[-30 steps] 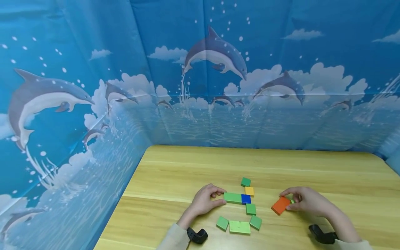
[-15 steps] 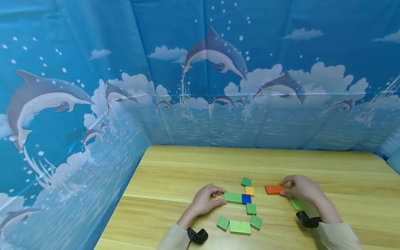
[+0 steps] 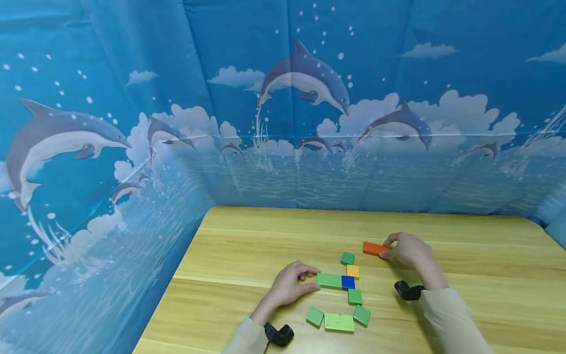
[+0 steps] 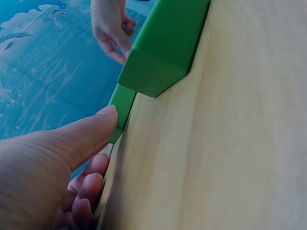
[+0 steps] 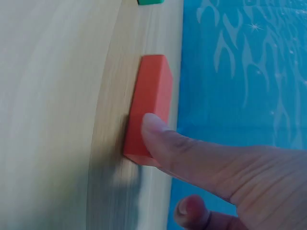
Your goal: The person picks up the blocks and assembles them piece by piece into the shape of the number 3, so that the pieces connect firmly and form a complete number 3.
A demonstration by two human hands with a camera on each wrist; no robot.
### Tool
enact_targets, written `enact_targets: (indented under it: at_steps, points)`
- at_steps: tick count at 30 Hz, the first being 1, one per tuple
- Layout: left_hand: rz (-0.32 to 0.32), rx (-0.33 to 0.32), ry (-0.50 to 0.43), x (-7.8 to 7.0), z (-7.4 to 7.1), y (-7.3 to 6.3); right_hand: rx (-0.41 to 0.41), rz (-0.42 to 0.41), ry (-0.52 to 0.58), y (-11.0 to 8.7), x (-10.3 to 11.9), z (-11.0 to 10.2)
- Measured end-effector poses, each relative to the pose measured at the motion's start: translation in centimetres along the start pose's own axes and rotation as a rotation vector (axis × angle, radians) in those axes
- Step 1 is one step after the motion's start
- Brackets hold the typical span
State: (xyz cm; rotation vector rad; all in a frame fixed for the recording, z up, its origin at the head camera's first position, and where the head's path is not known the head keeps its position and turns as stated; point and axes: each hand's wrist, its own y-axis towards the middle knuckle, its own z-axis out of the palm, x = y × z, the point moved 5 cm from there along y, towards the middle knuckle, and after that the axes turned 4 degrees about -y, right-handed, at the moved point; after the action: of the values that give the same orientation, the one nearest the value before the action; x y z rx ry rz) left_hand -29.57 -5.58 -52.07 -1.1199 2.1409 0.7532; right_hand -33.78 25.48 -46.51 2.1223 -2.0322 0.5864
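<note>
My right hand pinches one end of an orange rectangular block, held level beyond and to the right of the laid-out blocks. In the right wrist view the thumb lies across the near end of this orange block. My left hand pinches the left end of a long green block with thumb and index finger. A blue square block adjoins that block's right end. Beyond the blue one lie a yellow block and a green square; another green square lies nearer.
Toward the front, a light green rectangle lies between two tilted green squares, the left square and the right square. Part of a light green block shows by my right wrist. A dolphin-print curtain borders the wooden table.
My right hand has carried the orange block away from me and to the left, turning it lengthwise across the table. The left hand and the laid-out blocks have stayed put.
</note>
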Motion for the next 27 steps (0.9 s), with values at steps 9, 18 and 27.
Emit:
enact_targets:
  at_steps: [9, 18, 27]
  points:
    - [-0.015, 0.0, -0.011, -0.3, 0.0, 0.0, -0.027, 0.008, 0.051, 2.5, 1.9, 0.9]
    - [-0.025, -0.002, -0.013, -0.3, 0.2, -0.2, -0.049, -0.02, 0.045, 4.0, 4.4, 2.3]
    - [-0.032, -0.007, -0.015, -0.7, 0.5, -0.6, -0.055, -0.073, 0.024, 3.7, 6.9, 3.2]
